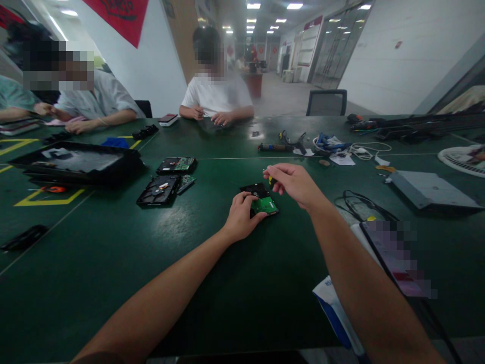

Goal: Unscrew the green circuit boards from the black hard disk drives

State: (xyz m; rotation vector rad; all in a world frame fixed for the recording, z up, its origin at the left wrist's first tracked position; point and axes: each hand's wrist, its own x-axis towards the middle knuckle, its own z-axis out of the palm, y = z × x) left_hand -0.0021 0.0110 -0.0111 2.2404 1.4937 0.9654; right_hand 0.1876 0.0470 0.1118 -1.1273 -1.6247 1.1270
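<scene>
A hard drive (267, 205) with a green circuit board facing up lies on the green table in front of me. My left hand (241, 217) grips its near left side, the thumb and fingers bent over the edge and board. Just above and right of the drive, my right hand (297, 183) is closed around a small screwdriver (272, 182) with a yellow and black handle. Most of the handle is hidden by the fingers, and I cannot make out its tip. Further left lie two more hard drives, one opened (158, 191) and one with its board showing (176, 165).
Black stacked trays (76, 164) stand at the left. To the right are a grey metal box (434, 189), cables (364, 202), a phone-like device (394, 258) and a white-blue cloth (333, 311). A power tool (276, 147) lies further back. Other people sit across the table.
</scene>
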